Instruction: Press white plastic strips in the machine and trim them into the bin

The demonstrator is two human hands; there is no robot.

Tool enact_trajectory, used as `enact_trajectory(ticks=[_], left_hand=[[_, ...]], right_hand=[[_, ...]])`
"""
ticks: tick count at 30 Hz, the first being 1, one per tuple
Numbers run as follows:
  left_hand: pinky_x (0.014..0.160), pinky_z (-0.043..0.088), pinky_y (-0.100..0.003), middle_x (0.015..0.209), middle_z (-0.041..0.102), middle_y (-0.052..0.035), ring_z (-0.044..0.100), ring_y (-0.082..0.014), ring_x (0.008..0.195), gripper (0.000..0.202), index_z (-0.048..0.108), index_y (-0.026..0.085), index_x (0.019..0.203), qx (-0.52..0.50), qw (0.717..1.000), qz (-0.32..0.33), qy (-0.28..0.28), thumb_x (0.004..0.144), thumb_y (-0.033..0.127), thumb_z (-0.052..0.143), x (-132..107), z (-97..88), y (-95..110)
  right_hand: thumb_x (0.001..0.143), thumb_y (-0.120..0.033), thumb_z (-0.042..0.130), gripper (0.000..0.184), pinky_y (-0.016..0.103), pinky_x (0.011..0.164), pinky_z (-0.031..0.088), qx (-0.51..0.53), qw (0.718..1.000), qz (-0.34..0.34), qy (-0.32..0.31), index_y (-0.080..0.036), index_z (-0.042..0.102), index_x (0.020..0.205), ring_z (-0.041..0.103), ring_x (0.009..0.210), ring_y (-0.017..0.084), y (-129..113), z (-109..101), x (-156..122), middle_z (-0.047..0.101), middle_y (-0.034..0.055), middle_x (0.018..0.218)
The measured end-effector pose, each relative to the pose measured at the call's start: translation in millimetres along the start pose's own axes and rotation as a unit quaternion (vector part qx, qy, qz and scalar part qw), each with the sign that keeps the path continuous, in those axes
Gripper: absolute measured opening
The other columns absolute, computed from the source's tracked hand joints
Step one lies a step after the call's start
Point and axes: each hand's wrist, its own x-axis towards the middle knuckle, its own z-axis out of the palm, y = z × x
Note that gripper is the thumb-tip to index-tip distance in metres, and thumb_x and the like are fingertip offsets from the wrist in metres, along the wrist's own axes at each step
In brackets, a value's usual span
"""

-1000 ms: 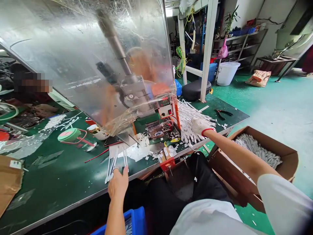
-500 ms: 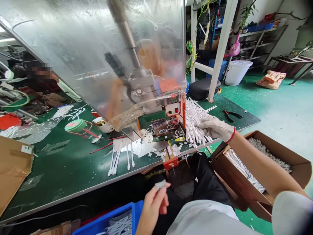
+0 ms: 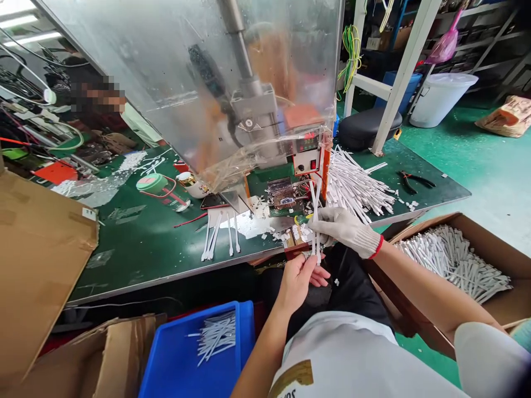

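Observation:
Two thin white strips (image 3: 316, 207), which look like cable ties or flat leads, stand nearly upright and cross each other. My gloved right hand (image 3: 342, 229) is closed on them around their lower half. My bare left hand (image 3: 299, 276) is just below, thumb and index finger pinched on a small greyish-white piece (image 3: 307, 255), its details too small to make out. The strips' lower ends reach the left fingertips. Behind the right hand lies a big pile of white strips (image 3: 357, 185). Several more strips (image 3: 213, 235) are laid out near the table's front edge.
A machine behind a clear plastic shield (image 3: 178, 83) stands over a metal fixture (image 3: 282, 193) amid white scraps. Pliers (image 3: 415, 179) lie at right. A cardboard box (image 3: 460, 218) and a blue bin (image 3: 244, 337) hold strips. A pink-and-green cup (image 3: 155, 185) sits left.
My right hand has come from the pile toward my left hand, bringing two strips. My left hand has risen to meet it. The view has shifted.

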Motion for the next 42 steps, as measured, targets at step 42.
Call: enact_trajectory(ticks=[42], left_hand=[[0.050,0.052,-0.023,0.059,0.071,-0.0104,0.069,-0.0192,0.052,0.055,0.067,0.009,0.077,-0.137,0.985,-0.075,0.075,0.076,0.064,0.066,13,-18.7,-16]], right_hand=[[0.075,-0.052,0.074,0.037,0.022,0.039,0.039,0.167,0.978,0.076,0.098,-0.018,0.059,0.080,0.046,0.045,0.010,77,61,80,0.055,-0.0023,0.061]])
